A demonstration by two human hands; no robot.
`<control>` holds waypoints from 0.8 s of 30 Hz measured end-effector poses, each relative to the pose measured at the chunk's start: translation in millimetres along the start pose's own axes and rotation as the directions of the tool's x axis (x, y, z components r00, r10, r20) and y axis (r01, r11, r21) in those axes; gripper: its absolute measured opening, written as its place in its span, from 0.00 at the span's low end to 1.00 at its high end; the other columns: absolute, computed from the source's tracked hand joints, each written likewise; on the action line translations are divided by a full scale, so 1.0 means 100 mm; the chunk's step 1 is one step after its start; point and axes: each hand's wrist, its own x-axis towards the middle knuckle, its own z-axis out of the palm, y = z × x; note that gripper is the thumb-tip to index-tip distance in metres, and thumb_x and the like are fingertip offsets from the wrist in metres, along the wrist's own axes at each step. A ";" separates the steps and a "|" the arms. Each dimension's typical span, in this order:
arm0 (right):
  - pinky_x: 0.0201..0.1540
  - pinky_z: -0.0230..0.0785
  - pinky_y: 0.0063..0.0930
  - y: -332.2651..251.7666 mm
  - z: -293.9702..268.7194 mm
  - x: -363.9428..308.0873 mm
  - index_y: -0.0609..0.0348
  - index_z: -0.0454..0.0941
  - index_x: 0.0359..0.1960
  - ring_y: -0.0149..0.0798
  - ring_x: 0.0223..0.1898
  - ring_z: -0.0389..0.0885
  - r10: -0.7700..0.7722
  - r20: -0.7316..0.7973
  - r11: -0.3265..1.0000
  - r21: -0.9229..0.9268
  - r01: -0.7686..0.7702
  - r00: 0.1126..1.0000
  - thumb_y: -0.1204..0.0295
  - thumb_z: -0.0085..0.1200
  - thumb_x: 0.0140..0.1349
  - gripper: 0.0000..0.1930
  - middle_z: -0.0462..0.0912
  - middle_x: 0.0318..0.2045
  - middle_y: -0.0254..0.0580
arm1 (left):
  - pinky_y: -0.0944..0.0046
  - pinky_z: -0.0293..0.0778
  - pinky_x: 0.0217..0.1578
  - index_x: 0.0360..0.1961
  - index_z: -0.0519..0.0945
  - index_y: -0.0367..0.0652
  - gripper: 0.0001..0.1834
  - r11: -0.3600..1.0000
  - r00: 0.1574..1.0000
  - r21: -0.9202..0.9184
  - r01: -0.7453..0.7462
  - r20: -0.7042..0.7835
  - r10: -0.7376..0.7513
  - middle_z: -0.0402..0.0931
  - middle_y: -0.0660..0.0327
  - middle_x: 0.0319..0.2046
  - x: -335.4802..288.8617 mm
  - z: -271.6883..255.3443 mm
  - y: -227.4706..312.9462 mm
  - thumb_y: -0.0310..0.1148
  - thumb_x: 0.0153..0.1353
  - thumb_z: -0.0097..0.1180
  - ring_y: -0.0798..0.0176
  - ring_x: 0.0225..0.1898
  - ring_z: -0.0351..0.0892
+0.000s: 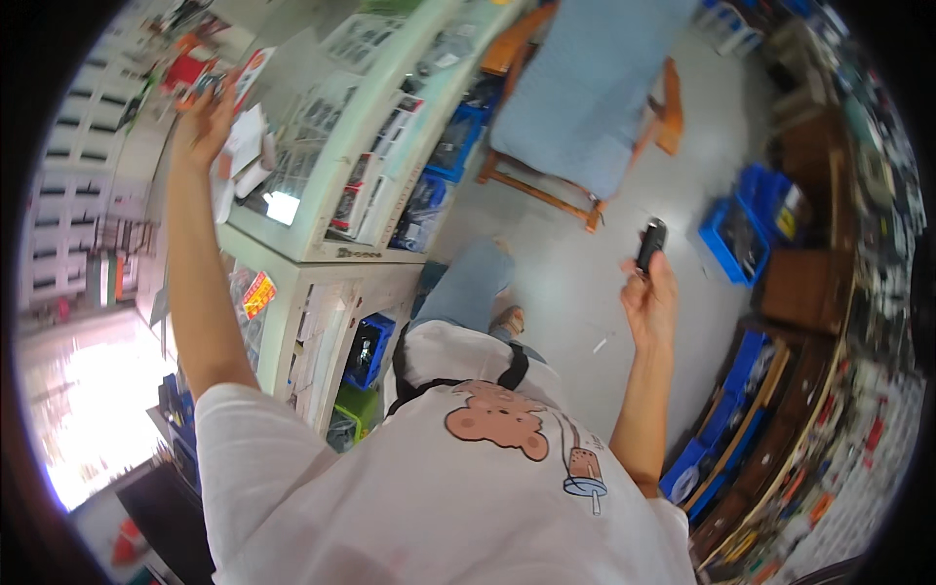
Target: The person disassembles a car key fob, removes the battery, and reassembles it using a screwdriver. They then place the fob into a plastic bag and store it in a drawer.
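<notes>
My right hand (649, 304) is raised over the floor on the right, its fingers closed around a small black oblong thing that looks like a key fob (651, 244). Stretched far out to the left, my left hand (203, 135) is up beside the glass display counter (292, 195). Its fingers are bent around a small greyish thing (208, 86), too blurred to name. Just beyond the fingertips is a red item (185, 70). An opened white box (250, 156) lies on the counter near that hand.
A lounge chair with a blue cover (575, 107) stands ahead. Blue bins (736, 239) sit on the floor at right, beside brown cabinets (804, 292) and crowded shelves. Blue baskets (369, 349) fill the counter's openings. A white scrap (600, 343) lies on the grey floor.
</notes>
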 end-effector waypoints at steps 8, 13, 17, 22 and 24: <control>0.16 0.44 0.17 -0.09 0.52 1.28 0.59 0.69 0.48 0.21 0.11 0.51 0.021 -0.026 0.995 -0.096 -0.024 0.999 0.56 0.42 0.66 0.20 0.60 0.12 0.27 | 0.56 0.74 0.51 0.52 0.60 0.23 0.18 0.972 0.969 0.129 -0.197 -0.128 0.213 0.66 0.37 0.51 0.91 -0.38 0.04 0.21 0.62 0.43 0.49 0.51 0.72; 0.21 0.56 0.19 -0.05 1.03 2.34 0.58 0.70 0.42 0.25 0.18 0.66 0.050 -0.105 0.988 -0.143 -0.065 0.993 0.60 0.45 0.65 0.14 0.68 0.18 0.32 | 0.56 0.74 0.51 0.46 0.63 0.24 0.13 0.965 0.917 0.145 -0.218 -0.307 0.253 0.67 0.38 0.50 1.80 -0.53 -0.07 0.21 0.62 0.43 0.50 0.51 0.72; 0.30 0.67 0.21 0.09 1.44 3.01 0.57 0.69 0.41 0.28 0.26 0.73 0.167 0.008 0.960 -0.227 -0.161 0.986 0.63 0.46 0.65 0.11 0.77 0.29 0.40 | 0.56 0.73 0.53 0.43 0.64 0.25 0.10 0.950 0.881 0.207 -0.234 -0.367 0.297 0.68 0.40 0.48 2.22 -0.50 -0.03 0.20 0.62 0.44 0.50 0.50 0.72; 0.35 0.72 0.24 0.38 1.85 3.78 0.59 0.69 0.44 0.29 0.31 0.75 0.292 0.036 0.867 -0.433 -0.248 0.956 0.65 0.47 0.65 0.12 0.77 0.39 0.44 | 0.49 0.69 0.51 0.48 0.68 0.36 0.17 0.942 0.783 0.311 -0.127 -0.552 0.288 0.73 0.54 0.42 2.75 -0.67 -0.27 0.27 0.58 0.52 0.55 0.46 0.75; 0.35 0.72 0.25 0.54 2.02 4.04 0.60 0.68 0.44 0.30 0.30 0.76 0.382 0.064 0.804 -0.514 -0.298 0.922 0.66 0.47 0.64 0.12 0.77 0.38 0.44 | 0.46 0.68 0.50 0.51 0.68 0.40 0.19 0.953 0.803 0.261 -0.154 -0.529 0.274 0.75 0.58 0.41 2.95 -1.16 -0.34 0.29 0.58 0.54 0.55 0.46 0.75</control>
